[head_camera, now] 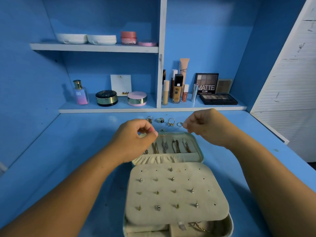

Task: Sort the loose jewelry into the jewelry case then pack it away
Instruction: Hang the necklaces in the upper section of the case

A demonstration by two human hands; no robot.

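Rings [171, 121] lie in a short row toward the back edge of the blue bench [68, 151], four of them, just in front of the shelf [111, 110] that carries a perfume bottle [80, 93], compacts and an eyeshadow palette [218, 99]. The jewelry case [202, 151] sits open at the middle of the bench, reaching from just in front of the rings to the front edge. Its opened lid is the far half and holds several chains [176, 146] side by side above a gathered elastic pocket [162, 159]. Nearer the person, a cream earring panel [165, 200] lies over the base of the case, with studs [172, 179] set into many of its holes and other holes bare. Under the panel's near edge a gold chain [199, 227] shows in one compartment of the base.

Both arms reach in from the bench's front corners. The left grip [135, 139] hovers over the left part of the lid, fingers curled, thumb and forefinger pressed together; whether anything fine lies between them cannot be told. The right grip [203, 125] hangs above the lid's back right corner, fingers curled likewise, pinching a small silvery piece [184, 125] at its fingertips, just beside the rightmost ring.
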